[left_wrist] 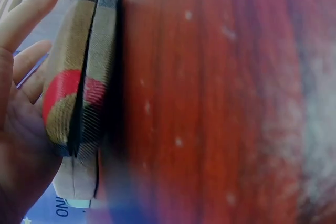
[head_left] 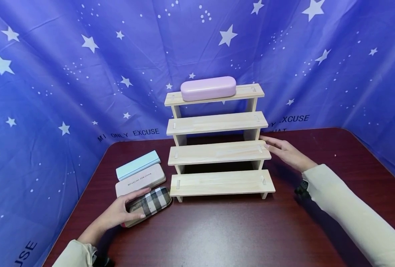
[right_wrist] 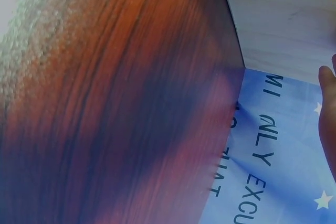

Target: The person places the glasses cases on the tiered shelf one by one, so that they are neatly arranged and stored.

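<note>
A plaid glasses case [head_left: 155, 203] with a red patch lies on the table beside the stand's lowest step. My left hand [head_left: 115, 214] rests over its left end, fingers and thumb spread and fairly straight. In the left wrist view, the palm is beside the rounded end of the plaid case [left_wrist: 89, 72]. At the right side of a stepped wooden stand [head_left: 217, 181], my right hand [head_left: 289, 154] reaches with extended fingers to the side near a middle step. Only part of the right hand [right_wrist: 328, 114] shows at the right wrist view's edge. A pink glasses case [head_left: 209, 89] sits on the top step.
Behind the plaid case lie a pale pink case [head_left: 144, 178] with printed lettering and a light blue case [head_left: 138, 165]. Everything stands on a dark red wooden table [head_left: 224, 230]. A blue curtain [head_left: 150, 48] with white stars hangs behind the table and at its sides.
</note>
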The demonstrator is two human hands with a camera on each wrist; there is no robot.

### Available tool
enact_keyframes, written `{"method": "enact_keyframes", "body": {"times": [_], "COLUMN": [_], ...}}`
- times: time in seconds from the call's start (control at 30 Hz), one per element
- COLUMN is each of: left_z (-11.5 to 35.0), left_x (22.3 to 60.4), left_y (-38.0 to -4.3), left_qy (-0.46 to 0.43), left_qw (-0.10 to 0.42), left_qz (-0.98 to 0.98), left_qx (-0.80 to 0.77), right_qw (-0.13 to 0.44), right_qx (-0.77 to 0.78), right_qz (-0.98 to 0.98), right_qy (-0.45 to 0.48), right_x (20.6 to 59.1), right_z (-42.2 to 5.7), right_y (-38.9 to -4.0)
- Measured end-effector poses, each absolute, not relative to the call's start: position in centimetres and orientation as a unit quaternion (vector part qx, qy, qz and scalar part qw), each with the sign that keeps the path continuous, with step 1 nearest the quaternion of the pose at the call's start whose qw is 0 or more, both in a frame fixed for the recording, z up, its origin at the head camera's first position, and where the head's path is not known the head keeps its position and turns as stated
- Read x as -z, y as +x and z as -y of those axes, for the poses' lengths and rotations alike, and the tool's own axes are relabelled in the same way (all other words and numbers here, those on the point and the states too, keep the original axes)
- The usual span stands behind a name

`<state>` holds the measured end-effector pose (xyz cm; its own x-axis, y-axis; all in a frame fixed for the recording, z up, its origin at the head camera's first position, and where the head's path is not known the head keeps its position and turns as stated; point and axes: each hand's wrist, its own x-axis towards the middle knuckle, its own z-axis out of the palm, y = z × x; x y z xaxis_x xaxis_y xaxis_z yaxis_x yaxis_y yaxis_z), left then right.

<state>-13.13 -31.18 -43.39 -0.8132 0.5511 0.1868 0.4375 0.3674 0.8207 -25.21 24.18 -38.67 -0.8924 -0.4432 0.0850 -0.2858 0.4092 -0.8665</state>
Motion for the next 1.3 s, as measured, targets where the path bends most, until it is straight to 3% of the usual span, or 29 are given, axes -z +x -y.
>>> {"method": "enact_keyframes", "body": {"times": [1.3], "left_z": [33.0], "left_x": [43.0], "left_y": [-13.2], "left_qy": [0.273], "left_qw": [0.095], "left_qz": [-0.863], "left_qx": [-0.414], "right_qw": [0.072], "right_qx": [0.494], "right_qz": [-0.839], "right_qy": [-0.219], "right_x": [38.6], "right_z": [-24.3], "right_y": [-25.3]}}
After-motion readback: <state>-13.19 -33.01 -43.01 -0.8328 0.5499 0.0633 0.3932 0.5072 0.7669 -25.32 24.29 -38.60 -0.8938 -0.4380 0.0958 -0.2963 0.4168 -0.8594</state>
